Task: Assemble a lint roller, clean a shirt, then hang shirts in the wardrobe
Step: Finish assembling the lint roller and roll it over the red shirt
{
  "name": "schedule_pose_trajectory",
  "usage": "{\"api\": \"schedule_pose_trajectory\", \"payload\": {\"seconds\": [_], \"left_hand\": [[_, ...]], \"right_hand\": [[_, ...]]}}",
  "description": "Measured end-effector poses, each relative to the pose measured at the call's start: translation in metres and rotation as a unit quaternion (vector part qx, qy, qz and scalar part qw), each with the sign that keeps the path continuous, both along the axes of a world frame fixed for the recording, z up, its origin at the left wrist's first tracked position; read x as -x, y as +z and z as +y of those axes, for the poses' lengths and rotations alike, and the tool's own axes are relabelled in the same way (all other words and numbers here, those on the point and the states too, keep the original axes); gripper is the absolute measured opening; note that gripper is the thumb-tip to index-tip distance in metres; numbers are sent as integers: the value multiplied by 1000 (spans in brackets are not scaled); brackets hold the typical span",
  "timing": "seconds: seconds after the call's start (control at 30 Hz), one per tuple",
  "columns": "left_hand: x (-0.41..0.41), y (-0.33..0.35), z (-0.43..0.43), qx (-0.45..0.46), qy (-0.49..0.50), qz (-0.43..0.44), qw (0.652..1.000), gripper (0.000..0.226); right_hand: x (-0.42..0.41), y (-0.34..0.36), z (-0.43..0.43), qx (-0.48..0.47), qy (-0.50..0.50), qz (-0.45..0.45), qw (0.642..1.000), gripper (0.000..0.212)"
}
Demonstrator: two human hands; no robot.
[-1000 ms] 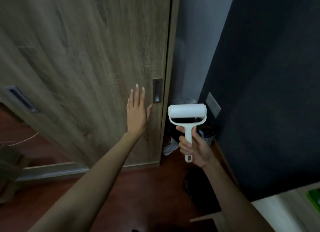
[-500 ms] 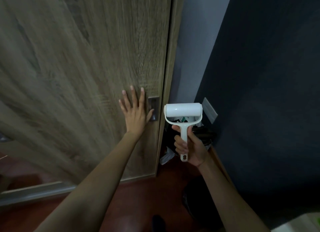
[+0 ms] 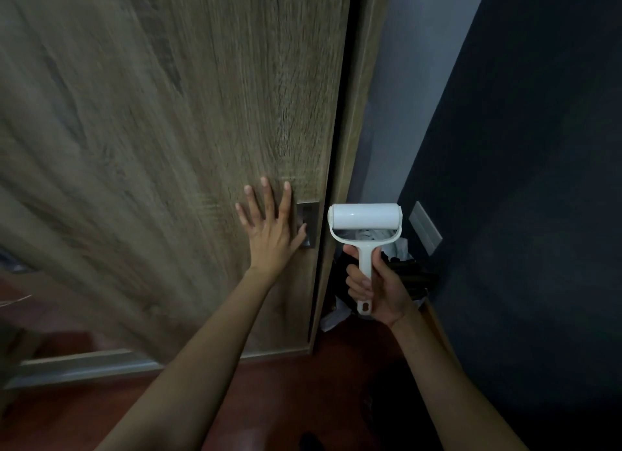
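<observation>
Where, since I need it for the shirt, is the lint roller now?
In the head view, right of centre: the right hand grips the lint roller by its handle, drum up, beside the wooden door that the left hand touches.

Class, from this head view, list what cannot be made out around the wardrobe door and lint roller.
Head view:
Wardrobe interior: hidden behind the door.
Recessed handle: partly covered by the left hand.
Pile behind the lint roller: dim, blocked by roller and right hand.
Door's left side: motion-blurred.

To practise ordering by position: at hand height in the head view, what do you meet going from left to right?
wooden door → left hand → lint roller → wall plate → dark wall
</observation>
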State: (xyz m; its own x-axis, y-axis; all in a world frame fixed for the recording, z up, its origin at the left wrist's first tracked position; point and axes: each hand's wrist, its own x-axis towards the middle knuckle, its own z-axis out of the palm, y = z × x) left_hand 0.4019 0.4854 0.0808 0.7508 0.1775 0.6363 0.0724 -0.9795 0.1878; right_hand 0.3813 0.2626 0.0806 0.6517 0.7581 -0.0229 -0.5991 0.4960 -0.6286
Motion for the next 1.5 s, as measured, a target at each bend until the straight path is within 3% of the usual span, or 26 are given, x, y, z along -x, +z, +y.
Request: {"api": "schedule_pose_trajectory", "payload": {"seconds": [0.4, 1.23, 1.5], "left_hand": [[34, 4, 78, 5, 35, 15, 999, 107], [130, -5, 344, -29, 72, -1, 997, 100], [159, -1, 400, -22, 98, 20, 995, 99]], "right_hand": [[6, -4, 58, -8, 57, -1, 998, 49], [27, -11, 303, -86, 179, -21, 980, 50], [31, 1, 359, -59, 222, -27, 973, 49]]}}
